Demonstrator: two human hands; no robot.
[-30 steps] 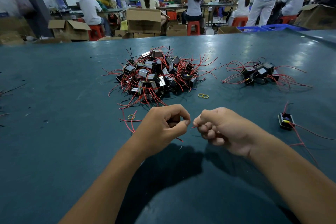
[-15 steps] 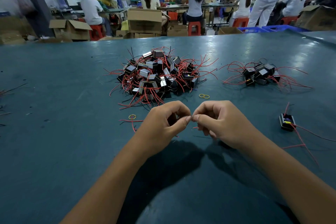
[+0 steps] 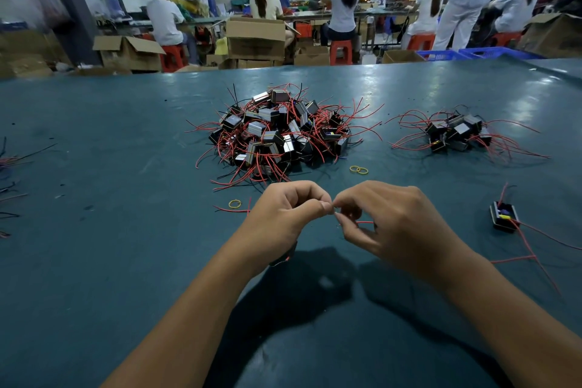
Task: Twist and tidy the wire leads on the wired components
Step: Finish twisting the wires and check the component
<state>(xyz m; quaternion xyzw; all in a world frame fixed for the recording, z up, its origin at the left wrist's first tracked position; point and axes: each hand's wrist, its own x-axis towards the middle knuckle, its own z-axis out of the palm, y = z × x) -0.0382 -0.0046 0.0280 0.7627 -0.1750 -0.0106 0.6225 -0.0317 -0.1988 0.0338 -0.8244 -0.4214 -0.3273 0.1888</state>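
- The table (image 3: 110,261) has a dark teal top and carries everything here.
- A big pile of black components (image 3: 277,135) with red leads lies at the middle, beyond the hands.
- A smaller pile (image 3: 456,135) lies well apart to the right of it.
- The left hand (image 3: 283,217) has curled fingers; thumb and forefinger pinch a thin wire lead (image 3: 363,222) at the tips. A dark component (image 3: 285,257) shows partly under this hand.
- The right hand (image 3: 387,224) also pinches the lead, its fingertips touching those of the left hand.
- One single component (image 3: 504,217) lies on the table right of the right hand.
- Two yellow rubber bands (image 3: 359,170) lie just beside the big pile, and one more band (image 3: 234,204) near the left hand.
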